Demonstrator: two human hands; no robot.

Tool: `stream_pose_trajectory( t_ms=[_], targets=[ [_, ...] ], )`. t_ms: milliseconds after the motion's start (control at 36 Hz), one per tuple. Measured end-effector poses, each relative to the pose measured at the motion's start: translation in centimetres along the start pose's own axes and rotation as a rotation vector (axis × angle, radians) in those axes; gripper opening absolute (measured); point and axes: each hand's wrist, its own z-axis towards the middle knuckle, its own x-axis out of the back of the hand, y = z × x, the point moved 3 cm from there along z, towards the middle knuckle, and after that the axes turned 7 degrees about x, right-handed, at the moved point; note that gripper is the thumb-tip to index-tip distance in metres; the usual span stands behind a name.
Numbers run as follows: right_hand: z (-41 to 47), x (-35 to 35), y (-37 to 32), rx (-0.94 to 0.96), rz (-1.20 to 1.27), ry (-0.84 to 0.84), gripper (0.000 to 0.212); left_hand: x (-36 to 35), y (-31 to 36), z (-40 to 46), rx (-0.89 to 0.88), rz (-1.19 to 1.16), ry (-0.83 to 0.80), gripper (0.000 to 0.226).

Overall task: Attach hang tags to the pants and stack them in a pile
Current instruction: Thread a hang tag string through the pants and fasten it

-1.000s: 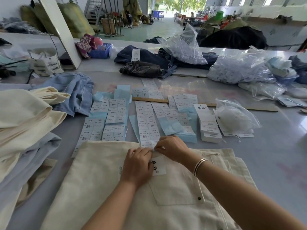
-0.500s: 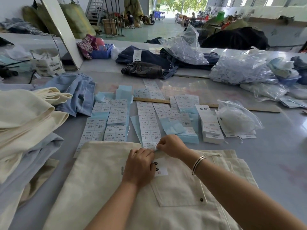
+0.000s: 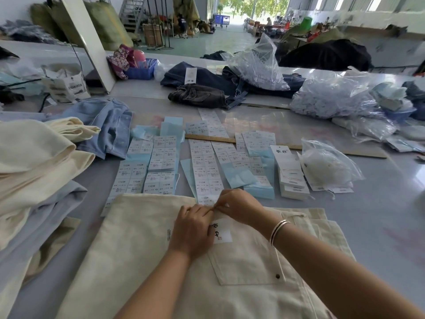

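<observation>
**Both hands meet at the top edge of the tag**

Your right hand (image 3: 239,207) has its fingertips pinched tight on something small at the top edge of the hang tag (image 3: 222,233); what exactly sits in that grip is too small to tell. Your left hand (image 3: 192,231) lies on the tag with fingers curled, its fingertips meeting the right hand's. The tag rests on the cream pants (image 3: 161,261), just above the back pocket (image 3: 248,263). The pants lie flat on the counter (image 3: 379,226) in front of you. Beyond your hands lie sheets of size stickers (image 3: 207,169) and a stack of blank tags (image 3: 291,178). To your left sits a pile of folded pants (image 3: 34,162).
</observation>
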Motion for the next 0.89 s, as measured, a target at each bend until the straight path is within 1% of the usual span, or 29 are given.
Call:
stream_pose_trajectory(
  t_ms=[111,167,250,361,528,611,694,806,833,889],
  targets=[
    [0.5,-0.1,-0.6,0.027,-0.152,0.009,0.029,0.1,0.0,-0.1,0.004,0.003,-0.002,0.035],
    [0.6,-0.2,-0.7,0.020,-0.160,0.006,0.029,0.2,0.1,-0.1,0.003,-0.001,-0.001,0.034],
    [0.6,-0.2,-0.2,-0.058,-0.068,0.037,0.025,0.1,0.0,-0.1,0.000,0.002,-0.007,0.031],
    [0.8,-0.4,-0.1,-0.160,-0.013,0.064,0.022,0.1,0.0,-0.1,-0.007,0.006,-0.002,0.030],
    [1.2,-0.7,1.3,-0.329,0.233,0.089,0.022,0.1,0.1,-0.1,-0.009,0.012,-0.010,0.031],
    [1.2,-0.5,1.8,-0.385,0.334,0.135,0.023,0.1,0.1,-0.1,-0.017,0.003,-0.003,0.030],
    [1.0,-0.5,2.3,-0.483,0.530,0.249,0.020,0.0,0.1,-0.1,-0.024,-0.006,-0.003,0.030],
    [0.0,0.4,3.6,-0.688,1.020,0.544,0.014,0.1,-0.1,-0.1,0.004,-0.011,-0.053,0.032],
    [-0.4,0.9,4.0,-0.725,1.110,0.618,0.013,0.1,0.0,-0.1,0.012,-0.019,-0.068,0.034],
    [-1.5,2.0,4.7,-0.765,1.195,0.749,0.013,0.1,0.0,-0.1,0.021,-0.057,-0.090,0.036]
  ],
)
